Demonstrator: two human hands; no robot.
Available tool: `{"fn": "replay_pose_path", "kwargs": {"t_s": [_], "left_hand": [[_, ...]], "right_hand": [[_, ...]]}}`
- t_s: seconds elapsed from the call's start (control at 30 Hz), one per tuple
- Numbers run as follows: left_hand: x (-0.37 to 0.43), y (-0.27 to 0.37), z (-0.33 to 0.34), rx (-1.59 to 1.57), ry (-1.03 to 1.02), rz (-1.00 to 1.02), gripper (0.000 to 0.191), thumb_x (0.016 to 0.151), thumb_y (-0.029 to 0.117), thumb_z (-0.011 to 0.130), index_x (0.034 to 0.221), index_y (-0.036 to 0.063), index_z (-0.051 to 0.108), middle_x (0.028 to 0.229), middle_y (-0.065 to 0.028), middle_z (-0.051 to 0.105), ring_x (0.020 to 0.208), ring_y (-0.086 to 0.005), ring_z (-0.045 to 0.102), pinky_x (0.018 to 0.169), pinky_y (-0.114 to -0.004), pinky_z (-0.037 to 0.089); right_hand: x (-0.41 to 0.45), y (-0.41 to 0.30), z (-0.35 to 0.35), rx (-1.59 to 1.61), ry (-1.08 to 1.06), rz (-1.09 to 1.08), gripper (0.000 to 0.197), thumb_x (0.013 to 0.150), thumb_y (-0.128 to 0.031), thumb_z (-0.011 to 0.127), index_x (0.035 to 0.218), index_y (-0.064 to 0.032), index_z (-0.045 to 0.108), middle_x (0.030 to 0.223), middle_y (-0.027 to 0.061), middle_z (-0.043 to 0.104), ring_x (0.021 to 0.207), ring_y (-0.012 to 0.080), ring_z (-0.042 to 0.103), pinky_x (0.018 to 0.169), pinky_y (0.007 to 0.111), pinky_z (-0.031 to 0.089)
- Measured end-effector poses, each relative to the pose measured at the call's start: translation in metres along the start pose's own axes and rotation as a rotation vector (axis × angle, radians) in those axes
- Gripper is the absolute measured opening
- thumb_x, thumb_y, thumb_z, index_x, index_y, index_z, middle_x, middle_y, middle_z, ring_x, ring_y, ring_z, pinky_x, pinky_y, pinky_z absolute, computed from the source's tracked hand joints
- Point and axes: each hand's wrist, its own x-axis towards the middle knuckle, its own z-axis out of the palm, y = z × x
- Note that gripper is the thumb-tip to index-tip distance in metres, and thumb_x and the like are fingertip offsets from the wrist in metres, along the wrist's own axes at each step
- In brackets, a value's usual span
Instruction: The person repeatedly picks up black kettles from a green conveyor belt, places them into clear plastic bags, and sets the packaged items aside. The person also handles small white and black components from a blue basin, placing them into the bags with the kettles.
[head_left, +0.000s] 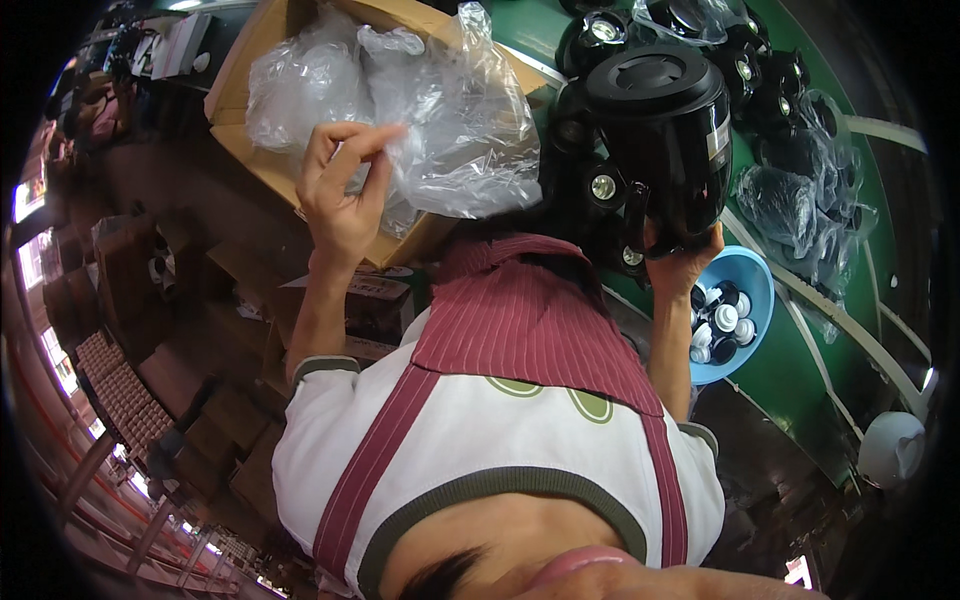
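My left hand (343, 193) pinches the edge of a clear plastic bag (469, 142) between thumb and fingertips. The bag lies among other crumpled clear bags (307, 90) in an open cardboard box (232, 139). My right hand (679, 262) holds up a glossy black jug (667, 165) from its lower end. The jug wears a round black lid (652, 79) and has a small silvery label (718, 141) on its side. Its handle (636, 210) points down towards me.
Several black vessels (602, 187) with shiny round centres crowd the green tabletop (855, 217) around the jug. Plastic-wrapped black items (787, 202) lie to the right. A blue bowl (763, 292) holds white and black stoppers (725, 319). A printed carton (379, 304) stands by my left forearm.
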Motion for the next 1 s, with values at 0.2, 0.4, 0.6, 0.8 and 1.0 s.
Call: {"fn": "replay_pose_path", "kwargs": {"t_s": [0.2,0.4,0.6,0.8,1.0], "left_hand": [[-0.029,-0.032,-0.029,-0.551,-0.078,-0.034,0.014,0.087,0.005,0.074,0.08,0.007,0.061,0.112,-0.0141,0.058,0.109,-0.0247,0.058,0.093,-0.04,0.051],[-0.003,-0.049,-0.053,-1.522,-0.316,0.088,0.03,0.094,0.031,0.074,0.078,0.0173,0.053,0.104,-0.005,0.055,0.112,-0.0249,0.056,0.095,-0.04,0.051],[0.043,-0.195,-0.072,-1.375,-0.513,-0.419,0.017,0.1,0.017,0.063,0.089,0.0158,0.05,0.105,-0.0031,0.056,0.116,-0.0213,0.057,0.102,-0.037,0.049],[0.09,-0.248,-0.052,-0.795,-0.595,-0.489,0.004,0.094,0.005,0.06,0.095,0.0073,0.057,0.125,-0.0096,0.06,0.129,-0.0265,0.055,0.111,-0.037,0.042],[0.098,-0.107,-0.002,0.312,-0.191,0.204,0.021,0.083,0.001,0.057,0.1,0.0089,0.066,0.116,-0.0088,0.067,0.106,-0.0289,0.065,0.093,-0.04,0.052]], "right_hand": [[-0.006,0.008,-0.006,0.01,-0.023,0.035,0.067,0.093,-0.065,0.053,0.142,-0.019,0.054,0.133,0.0072,0.064,0.105,0.0253,0.068,0.071,0.034,0.061],[-0.001,0.011,0.002,-0.009,0.007,0.005,0.067,0.092,-0.065,0.055,0.142,-0.0194,0.054,0.136,0.0068,0.063,0.111,0.0241,0.066,0.071,0.033,0.061],[0.0,0.004,-0.001,0.051,0.019,-0.054,0.066,0.093,-0.062,0.055,0.142,-0.0184,0.054,0.139,0.0072,0.062,0.119,0.0253,0.063,0.079,0.035,0.061],[-0.01,0.004,-0.009,0.032,0.131,-0.083,0.068,0.092,-0.061,0.055,0.145,-0.0177,0.053,0.14,0.0077,0.06,0.118,0.0275,0.063,0.08,0.037,0.06],[-0.022,0.01,-0.035,0.107,0.022,-0.034,0.071,0.092,-0.063,0.054,0.146,-0.0175,0.051,0.139,0.0082,0.061,0.115,0.029,0.064,0.077,0.039,0.059]]}}
